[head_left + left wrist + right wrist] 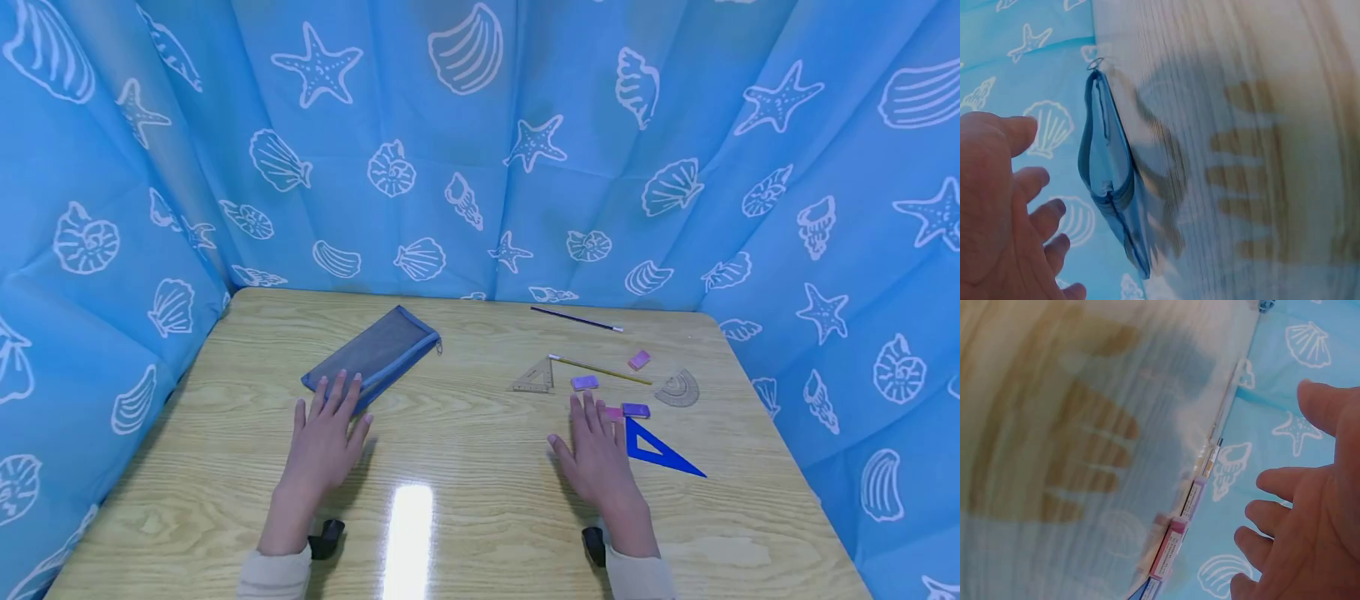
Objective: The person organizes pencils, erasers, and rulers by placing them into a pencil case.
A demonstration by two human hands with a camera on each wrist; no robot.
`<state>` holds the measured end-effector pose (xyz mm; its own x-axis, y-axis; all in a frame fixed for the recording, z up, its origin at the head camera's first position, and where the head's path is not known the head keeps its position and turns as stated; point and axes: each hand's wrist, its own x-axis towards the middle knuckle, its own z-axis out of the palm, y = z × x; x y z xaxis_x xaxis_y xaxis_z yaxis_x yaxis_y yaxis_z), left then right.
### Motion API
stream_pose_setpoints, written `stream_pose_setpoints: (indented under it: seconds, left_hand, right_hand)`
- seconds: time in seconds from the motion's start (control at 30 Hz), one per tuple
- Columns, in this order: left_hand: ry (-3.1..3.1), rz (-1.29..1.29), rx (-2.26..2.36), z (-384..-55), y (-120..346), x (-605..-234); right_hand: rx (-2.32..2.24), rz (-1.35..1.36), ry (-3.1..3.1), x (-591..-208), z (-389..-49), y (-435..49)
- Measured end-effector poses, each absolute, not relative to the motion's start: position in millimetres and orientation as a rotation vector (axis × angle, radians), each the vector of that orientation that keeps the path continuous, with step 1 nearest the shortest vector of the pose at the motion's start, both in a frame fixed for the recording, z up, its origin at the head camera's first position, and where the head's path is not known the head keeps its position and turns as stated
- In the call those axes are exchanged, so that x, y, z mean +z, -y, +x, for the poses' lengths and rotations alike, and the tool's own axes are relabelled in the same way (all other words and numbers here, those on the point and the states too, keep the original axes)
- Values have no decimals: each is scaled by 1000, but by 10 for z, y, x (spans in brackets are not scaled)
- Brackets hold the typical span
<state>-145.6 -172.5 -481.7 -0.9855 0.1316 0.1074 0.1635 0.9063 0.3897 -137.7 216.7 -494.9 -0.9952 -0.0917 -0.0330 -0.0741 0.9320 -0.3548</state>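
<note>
My left hand [325, 446] is held above the table, fingers spread, at the near edge of a blue mesh zip pencil case [375, 350]. In the left wrist view the pencil case [1107, 162] stands apart from the fingers, and the palm holds nothing. My right hand [596, 458] hovers with straight fingers just left of a blue set square [660, 454]. A pink eraser [613, 413] is partly hidden behind its fingers, beside a dark purple eraser [636, 411]. In the right wrist view a pink eraser [1168, 549] lies on the table, clear of the fingertips.
Beyond the right hand lie a lilac eraser [585, 382], a clear set square [536, 377], a yellow pencil [600, 369], a protractor [678, 388], another pink eraser [639, 360] and a dark pencil [576, 318]. A blue curtain [465, 217] surrounds the wooden table [480, 467].
</note>
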Motion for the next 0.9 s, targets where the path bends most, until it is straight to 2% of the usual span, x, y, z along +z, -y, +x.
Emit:
stream_pose_setpoints:
  seconds: [0.5,0.9]
  left_hand:
    - [2919,-440,-746,-1678,1756,-4769]
    - [2963,-590,-906,-2112,1641,-4702]
  right_hand:
    - [-690,-446,-2898,-4743,-1524,-2258]
    - [-716,-446,-2811,-4669,-1906,-2276]
